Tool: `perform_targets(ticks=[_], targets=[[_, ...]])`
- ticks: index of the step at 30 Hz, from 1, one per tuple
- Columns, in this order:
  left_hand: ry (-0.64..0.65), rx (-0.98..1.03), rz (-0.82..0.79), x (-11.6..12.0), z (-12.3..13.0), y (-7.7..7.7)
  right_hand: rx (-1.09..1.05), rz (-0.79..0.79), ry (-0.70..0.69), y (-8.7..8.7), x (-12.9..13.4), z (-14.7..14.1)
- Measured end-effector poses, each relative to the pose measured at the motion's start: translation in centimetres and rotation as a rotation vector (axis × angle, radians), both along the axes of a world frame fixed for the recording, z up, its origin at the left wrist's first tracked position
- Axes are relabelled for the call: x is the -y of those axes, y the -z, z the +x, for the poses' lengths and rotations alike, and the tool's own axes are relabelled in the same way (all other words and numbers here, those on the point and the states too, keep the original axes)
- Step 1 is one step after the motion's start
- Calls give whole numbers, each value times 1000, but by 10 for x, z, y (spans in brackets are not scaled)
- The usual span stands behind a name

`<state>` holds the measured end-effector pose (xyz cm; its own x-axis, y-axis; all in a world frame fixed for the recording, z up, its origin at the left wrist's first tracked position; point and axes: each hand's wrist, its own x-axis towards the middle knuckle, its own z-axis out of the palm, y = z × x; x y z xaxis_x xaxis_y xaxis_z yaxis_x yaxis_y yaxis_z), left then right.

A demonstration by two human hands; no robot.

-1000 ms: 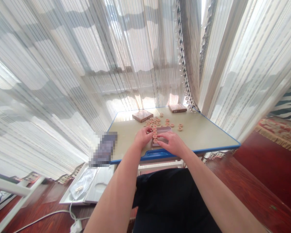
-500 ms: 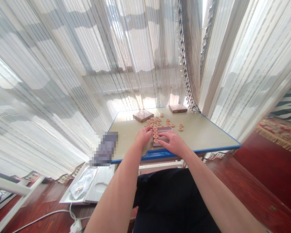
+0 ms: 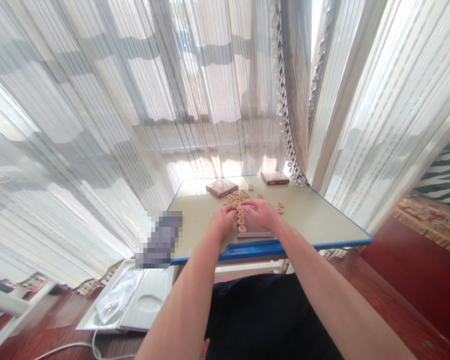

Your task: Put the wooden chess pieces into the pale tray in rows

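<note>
A shallow open box (image 3: pixel 257 233) rests near the front edge of the table. Along its left wall runs a row of round wooden xiangqi pieces (image 3: pixel 241 221) with red characters. My left hand (image 3: pixel 224 220) is closed at the left wall of the box, its fingertips beside the row. My right hand (image 3: pixel 264 214) reaches over the box from the right, fingers stretched to the far end of the row. Its thumb is apart from the fingers and its fingertips touch or nearly touch the far pieces. Loose xiangqi pieces (image 3: pixel 237 196) lie just beyond the box.
Two flat boxes stand at the back, one left (image 3: pixel 222 188) and one right (image 3: pixel 275 178). More pieces (image 3: pixel 280 208) lie to the right. The table (image 3: pixel 322 220) has a blue rim. A pixelated dark object (image 3: pixel 160 239) covers its left edge, above an open white box (image 3: pixel 135 295).
My right hand has moved away from me, from the near end of the row to its far end. My left hand stays at the box wall. The view has tilted up slightly.
</note>
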<state>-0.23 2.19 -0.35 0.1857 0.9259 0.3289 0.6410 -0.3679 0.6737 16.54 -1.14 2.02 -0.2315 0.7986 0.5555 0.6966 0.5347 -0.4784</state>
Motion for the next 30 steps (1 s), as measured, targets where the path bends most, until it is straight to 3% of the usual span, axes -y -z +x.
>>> perform_targets(ticks=[7,15,21,25,30], targets=[[-14,-32,1,-1,1,1,40,-14,114,11,-15,-2],[-22,-44,13,-1,1,1,131,-21,93,13,-16,-2],[-36,-52,20,-2,1,2,44,-21,71,13,-12,-1],[-81,-64,19,1,0,0,-160,74,163,7,-9,3],[-170,-64,45,2,-1,-3,-325,-116,122,-15,-28,22]])
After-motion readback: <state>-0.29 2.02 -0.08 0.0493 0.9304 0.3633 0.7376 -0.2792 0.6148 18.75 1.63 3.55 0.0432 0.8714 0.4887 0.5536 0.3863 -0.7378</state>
